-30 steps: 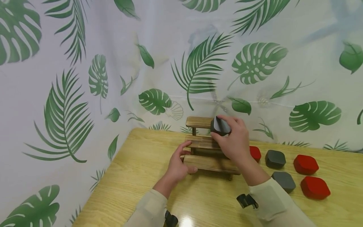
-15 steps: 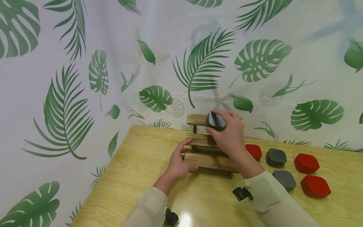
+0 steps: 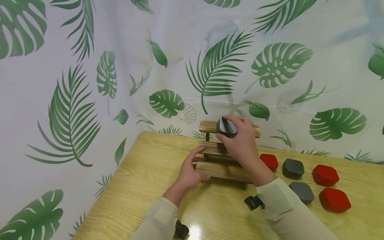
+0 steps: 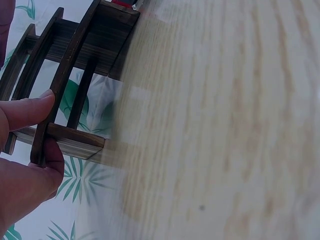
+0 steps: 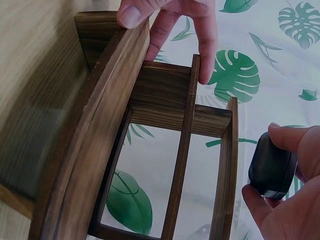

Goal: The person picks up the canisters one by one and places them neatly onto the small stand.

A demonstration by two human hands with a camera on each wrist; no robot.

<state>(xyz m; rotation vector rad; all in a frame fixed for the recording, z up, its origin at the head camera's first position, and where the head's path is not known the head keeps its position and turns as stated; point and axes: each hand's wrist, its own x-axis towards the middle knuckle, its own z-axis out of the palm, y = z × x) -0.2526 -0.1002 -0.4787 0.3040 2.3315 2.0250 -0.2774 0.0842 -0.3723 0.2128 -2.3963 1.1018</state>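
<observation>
A three-tier wooden stand (image 3: 231, 169) with dark brown shelves stands on the table against the wall. My left hand (image 3: 189, 171) grips its left end, thumb and fingers on either side of the lowest shelf (image 4: 70, 70). My right hand (image 3: 243, 141) pinches a dark grey rounded-square block (image 3: 227, 127) between thumb and fingers, at the middle of the top shelf (image 3: 208, 126). A narrow gap shows between this block (image 5: 271, 166) and the top shelf (image 5: 229, 170) in the right wrist view. My right hand and forearm hide the right parts of the lower shelves.
To the right of the stand lie red blocks (image 3: 325, 175) and two grey blocks (image 3: 293, 168), spaced apart on the light wooden table (image 3: 144, 186). A leaf-patterned cloth (image 3: 174, 76) rises directly behind the stand and along the left side.
My right hand has carried the grey block a little left and up along the top shelf, moving less in the last half second. My left hand keeps its grip on the stand.
</observation>
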